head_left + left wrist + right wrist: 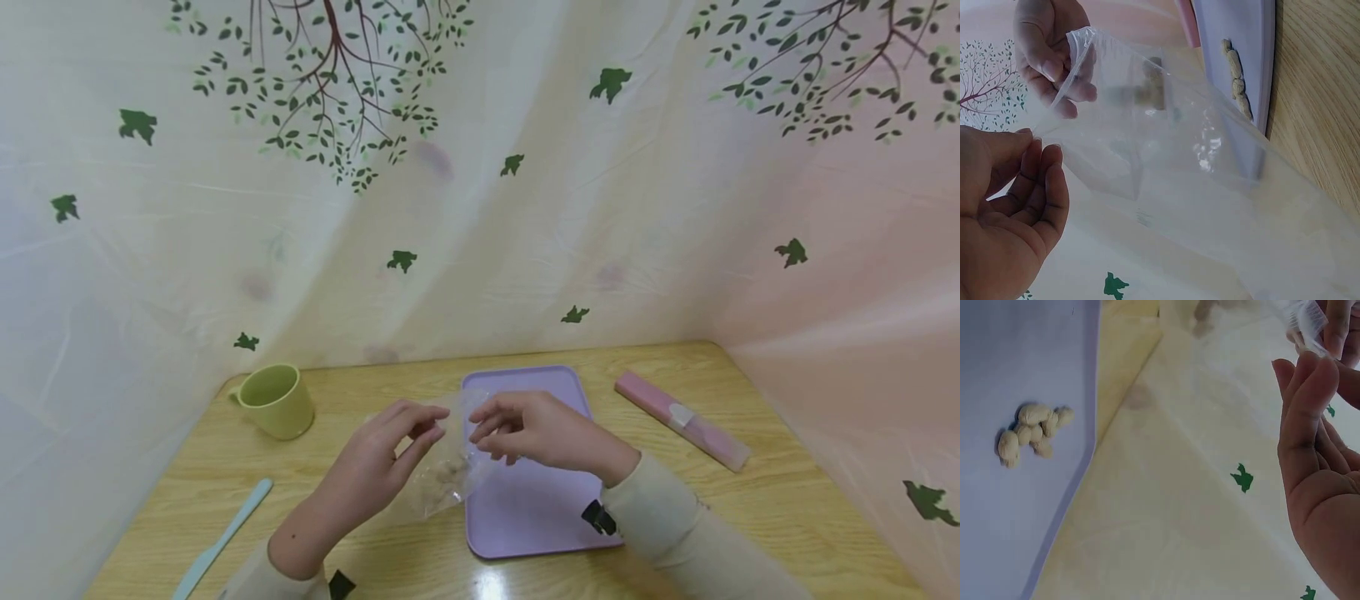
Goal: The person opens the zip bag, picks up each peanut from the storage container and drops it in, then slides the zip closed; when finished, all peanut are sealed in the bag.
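A clear plastic zip bag (1210,181) hangs between the hands, with a few peanuts (1155,84) showing inside it. My left hand (378,458) pinches the bag's upper edge between thumb and fingertips. Close by on the right, my right hand (536,429) is at the bag's mouth, its fingers loosely bent and thumb apart from them. Part of that hand shows through the plastic in the left wrist view. Below it lies a lilac tray (540,517), partly behind the bag in the head view. Several peanuts (1034,431) lie in a small heap on the tray.
A green mug (277,404) stands at the back left of the wooden table (405,562). Along the left lies a light blue knife (225,533). A pink folded packet (678,417) rests right of the tray. Patterned curtain (480,208) surrounds the table.
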Available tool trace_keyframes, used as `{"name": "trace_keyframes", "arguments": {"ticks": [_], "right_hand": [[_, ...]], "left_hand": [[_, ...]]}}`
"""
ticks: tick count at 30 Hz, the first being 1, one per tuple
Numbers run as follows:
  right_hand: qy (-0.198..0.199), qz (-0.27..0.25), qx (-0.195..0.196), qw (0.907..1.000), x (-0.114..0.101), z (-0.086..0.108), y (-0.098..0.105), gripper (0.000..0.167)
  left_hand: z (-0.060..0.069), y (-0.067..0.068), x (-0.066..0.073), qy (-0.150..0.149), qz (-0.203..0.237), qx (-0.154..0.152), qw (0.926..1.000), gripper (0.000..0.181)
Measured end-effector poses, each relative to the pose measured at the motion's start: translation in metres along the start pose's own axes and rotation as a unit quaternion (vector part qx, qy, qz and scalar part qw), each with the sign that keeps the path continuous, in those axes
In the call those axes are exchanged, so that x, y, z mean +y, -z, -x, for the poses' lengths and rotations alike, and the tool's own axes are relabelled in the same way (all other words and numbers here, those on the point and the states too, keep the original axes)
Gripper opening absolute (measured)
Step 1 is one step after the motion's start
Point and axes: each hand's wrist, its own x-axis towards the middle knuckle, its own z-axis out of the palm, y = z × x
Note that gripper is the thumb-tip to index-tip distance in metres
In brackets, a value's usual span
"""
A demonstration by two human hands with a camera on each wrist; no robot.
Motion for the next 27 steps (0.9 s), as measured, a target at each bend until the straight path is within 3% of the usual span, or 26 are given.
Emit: {"name": "trace_keyframes", "arguments": {"ticks": [10,16,27], "right_hand": [[-0.013,0.004,0.035,0.9993,0.003,0.002,0.008,0.016],[-0.023,0.017,0.079,0.9965,0.012,0.001,0.017,0.014],[-0.107,-0.004,0.152,0.9826,0.036,-0.008,0.032,0.021]], "left_hand": [[-0.001,0.001,0.001,-0.003,0.002,-0.001,1.0,0.026],[-0.001,0.001,0.001,-0.004,0.001,0.0,1.0,0.026],[-0.001,0.001,0.001,-0.005,0.0,0.001,1.0,0.026]]}}
